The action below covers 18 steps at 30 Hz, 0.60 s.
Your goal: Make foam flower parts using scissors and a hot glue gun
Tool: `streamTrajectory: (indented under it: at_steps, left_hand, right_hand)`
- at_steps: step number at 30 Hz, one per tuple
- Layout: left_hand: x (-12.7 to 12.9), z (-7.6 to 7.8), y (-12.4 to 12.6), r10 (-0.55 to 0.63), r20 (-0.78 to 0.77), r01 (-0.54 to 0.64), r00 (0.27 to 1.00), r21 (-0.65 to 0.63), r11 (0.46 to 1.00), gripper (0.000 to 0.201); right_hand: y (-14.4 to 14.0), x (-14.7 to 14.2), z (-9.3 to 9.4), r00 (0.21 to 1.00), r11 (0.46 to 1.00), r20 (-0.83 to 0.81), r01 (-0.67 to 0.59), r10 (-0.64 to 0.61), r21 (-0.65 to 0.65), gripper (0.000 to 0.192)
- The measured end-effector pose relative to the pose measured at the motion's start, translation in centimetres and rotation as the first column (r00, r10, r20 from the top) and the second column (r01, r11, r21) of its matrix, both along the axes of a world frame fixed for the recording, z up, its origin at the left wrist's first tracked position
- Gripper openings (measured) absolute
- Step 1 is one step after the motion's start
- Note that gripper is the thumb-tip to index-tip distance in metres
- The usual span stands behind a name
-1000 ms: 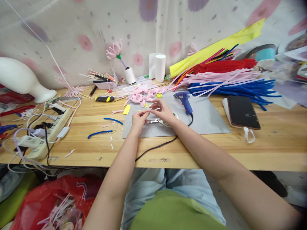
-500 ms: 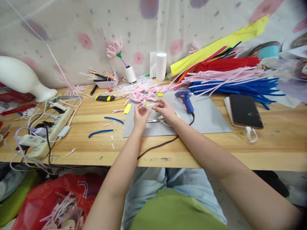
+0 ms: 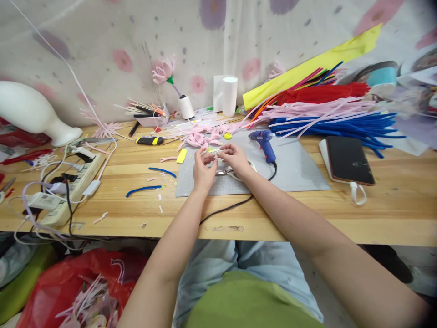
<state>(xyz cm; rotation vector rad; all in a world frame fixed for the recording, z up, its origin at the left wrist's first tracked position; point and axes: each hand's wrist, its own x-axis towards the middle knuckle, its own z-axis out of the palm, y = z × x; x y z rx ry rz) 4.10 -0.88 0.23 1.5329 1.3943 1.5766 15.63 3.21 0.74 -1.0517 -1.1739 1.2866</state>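
Over the grey cutting mat (image 3: 293, 175), my left hand (image 3: 204, 169) and my right hand (image 3: 235, 160) meet with bent fingers. Between their fingertips is a thin, pale, stick-like piece (image 3: 215, 151), too small to name, and both hands pinch it. Under them on the mat lie scissors (image 3: 224, 172), partly covered by my right hand. Just beyond the fingers sit a small yellow coil (image 3: 227, 135) and several pink fuzzy petal shapes (image 3: 201, 135). A blue glue gun (image 3: 264, 143) rests on the mat right of my right hand.
Bundles of blue (image 3: 334, 127), pink and red pipe cleaners lie at the back right. A black phone-like device (image 3: 350, 159) is at the right. At left stand a power strip (image 3: 77, 187) and cables. A utility knife (image 3: 149, 140) and blue pipe cleaner pieces (image 3: 143, 190) lie nearer.
My left hand has shifted slightly right, closer to my right hand, and its fingers have curled in more. My right hand has barely moved. The things on the table stay where they were.
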Motion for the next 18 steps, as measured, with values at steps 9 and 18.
streamTrajectory:
  at_steps: [9,18]
  left_hand:
    - [0.25,-0.14,0.35,0.086,0.154,-0.063,0.984,-0.145,0.987,0.050]
    - [-0.03,0.52,0.52,0.155,0.397,-0.045,0.904,-0.273,0.961,0.051]
  right_hand:
    - [-0.18,0.00,0.15,0.999,1.000,0.042,0.008,-0.007,-0.015,0.024]
    - [-0.75,0.89,0.05,0.921,0.931,0.377,-0.049,-0.097,0.360,0.033]
